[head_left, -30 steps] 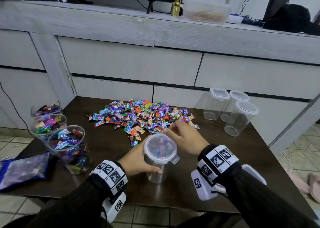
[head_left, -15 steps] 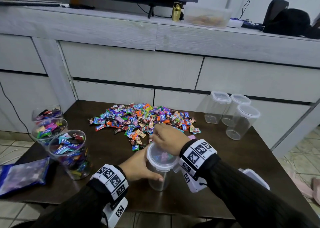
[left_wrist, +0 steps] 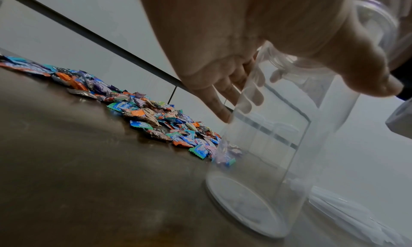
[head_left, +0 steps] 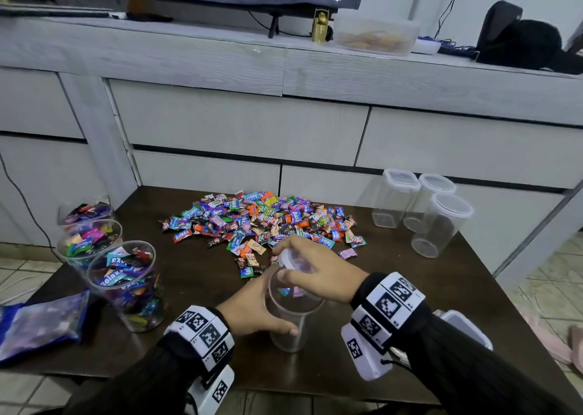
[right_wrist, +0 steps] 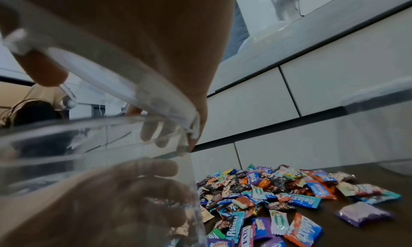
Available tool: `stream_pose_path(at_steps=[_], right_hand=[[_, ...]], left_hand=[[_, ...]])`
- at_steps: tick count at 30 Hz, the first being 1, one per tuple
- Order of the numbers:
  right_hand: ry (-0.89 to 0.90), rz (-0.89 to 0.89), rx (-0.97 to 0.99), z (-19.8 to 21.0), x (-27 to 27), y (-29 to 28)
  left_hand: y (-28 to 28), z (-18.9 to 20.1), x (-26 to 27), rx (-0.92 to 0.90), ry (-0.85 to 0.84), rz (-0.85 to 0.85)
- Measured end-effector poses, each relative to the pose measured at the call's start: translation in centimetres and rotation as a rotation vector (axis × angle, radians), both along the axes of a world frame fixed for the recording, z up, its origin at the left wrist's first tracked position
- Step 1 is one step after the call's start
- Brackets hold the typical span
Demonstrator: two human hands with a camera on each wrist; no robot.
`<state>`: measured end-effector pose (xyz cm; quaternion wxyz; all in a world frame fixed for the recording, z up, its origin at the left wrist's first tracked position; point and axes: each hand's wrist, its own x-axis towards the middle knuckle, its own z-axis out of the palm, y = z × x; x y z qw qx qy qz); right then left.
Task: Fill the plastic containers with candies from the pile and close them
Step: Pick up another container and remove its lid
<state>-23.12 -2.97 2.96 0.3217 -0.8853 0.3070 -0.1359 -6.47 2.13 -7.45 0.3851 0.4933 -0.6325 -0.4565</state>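
Observation:
A clear round container (head_left: 288,329) stands upright on the dark table (head_left: 195,291), near its front edge. My left hand (head_left: 252,313) grips its wall from the left, with the thumb across the front. In the left wrist view the container (left_wrist: 267,162) looks empty. My right hand (head_left: 318,276) holds its clear lid (head_left: 288,258), tilted just above the rim on the far side. The right wrist view shows the lid (right_wrist: 100,74) slanting over the open mouth. The pile of wrapped candies (head_left: 262,222) lies right behind the container.
Three open containers full of candies (head_left: 126,276) stand in a row at the table's left edge, with a blue bag (head_left: 38,323) beside them. Three empty lidded containers (head_left: 441,225) stand at the back right. A white-rimmed clear box (head_left: 467,329) sits by my right forearm. Grey drawers rise behind the table.
The lid sat flat on the container a second ago. My right hand came over it, took hold and lifted it off, tilted toward the pile. My left hand kept its grip.

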Motion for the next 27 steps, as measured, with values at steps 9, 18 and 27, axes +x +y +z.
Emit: stream_pose_path(at_steps=[9, 18, 27], right_hand=[[-0.235, -0.288, 0.144, -0.5, -3.9, -1.8], [0.555, -0.462, -0.099, -6.1, -14.6, -3.8], [0.716, -0.578, -0.107, -11.7, -16.2, -1.5]], left_hand=[[0.1, 0.0, 0.2, -0.018, -0.019, -0.017], [0.2, 0.4, 0.2, -0.006, -0.045, -0.038], [1.8, 0.1, -0.3, -0.066, -0.024, -0.086]])
